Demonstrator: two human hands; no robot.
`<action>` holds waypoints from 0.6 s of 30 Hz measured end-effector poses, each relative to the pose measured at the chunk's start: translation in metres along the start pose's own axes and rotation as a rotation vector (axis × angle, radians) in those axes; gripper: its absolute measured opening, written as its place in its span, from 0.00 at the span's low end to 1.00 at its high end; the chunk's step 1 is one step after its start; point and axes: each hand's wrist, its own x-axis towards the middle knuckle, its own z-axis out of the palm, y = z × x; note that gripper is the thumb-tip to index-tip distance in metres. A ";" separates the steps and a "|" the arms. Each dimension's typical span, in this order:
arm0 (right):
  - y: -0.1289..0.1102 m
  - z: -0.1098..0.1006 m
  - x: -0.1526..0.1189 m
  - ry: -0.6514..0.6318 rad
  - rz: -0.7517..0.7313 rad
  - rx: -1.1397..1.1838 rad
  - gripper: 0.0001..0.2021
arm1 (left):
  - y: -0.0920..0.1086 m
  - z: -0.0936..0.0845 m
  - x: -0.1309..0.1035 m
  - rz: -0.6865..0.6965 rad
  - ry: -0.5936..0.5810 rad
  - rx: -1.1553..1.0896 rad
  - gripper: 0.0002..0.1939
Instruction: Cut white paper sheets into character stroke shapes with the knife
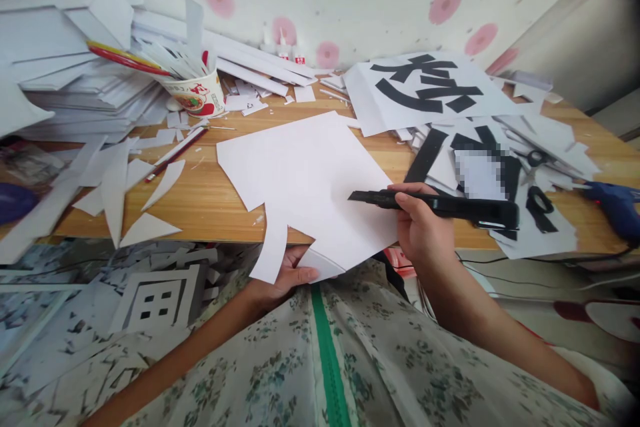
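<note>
- I watch my right hand [423,230] between 3 and 4 o'clock, its forearm reaching in from 4 o'clock, wrist raised over the near part of the board.
- Its fingers are curled closed around a black utility knife [450,205], thumb along the side; the knife lies nearly level, blade toward 9 o'clock, handle end toward 3. I cannot tell whether the tip touches anything.
- My left hand [287,273] sits at 7 o'clock, its forearm coming in from 8 o'clock. It pinches the board's near edge, thumb on top, the other fingers partly hidden beneath.
- The white board [300,167] lies at the centre of the dial, overhanging the wooden table [203,193] toward 6 o'clock. A notch and a curved strip mark its side at 7 o'clock.
- Around it: a cup of tools [207,97] at 10 o'clock, white offcuts [150,230] between 8 and 9, a sheet with bold black strokes [365,103] at 2, scissors [537,159] and a blue glue gun [617,210] at 3.
</note>
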 end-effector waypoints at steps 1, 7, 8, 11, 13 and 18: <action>0.001 -0.001 -0.001 0.000 -0.004 -0.017 0.04 | 0.001 0.001 0.000 -0.009 -0.016 -0.012 0.22; 0.009 -0.007 -0.002 -0.026 -0.059 -0.150 0.05 | 0.005 0.002 0.001 -0.021 -0.074 -0.018 0.20; 0.010 -0.008 -0.002 -0.034 -0.074 -0.170 0.05 | 0.005 0.002 0.002 -0.014 -0.092 -0.009 0.19; 0.009 -0.008 -0.002 -0.045 -0.106 -0.193 0.05 | 0.003 0.002 0.006 0.005 -0.116 -0.022 0.20; 0.008 -0.008 -0.002 -0.029 -0.098 -0.178 0.05 | 0.000 0.002 0.008 0.011 -0.118 -0.033 0.21; 0.005 -0.010 -0.002 0.011 -0.064 -0.183 0.05 | -0.003 0.000 0.010 0.018 -0.123 -0.030 0.23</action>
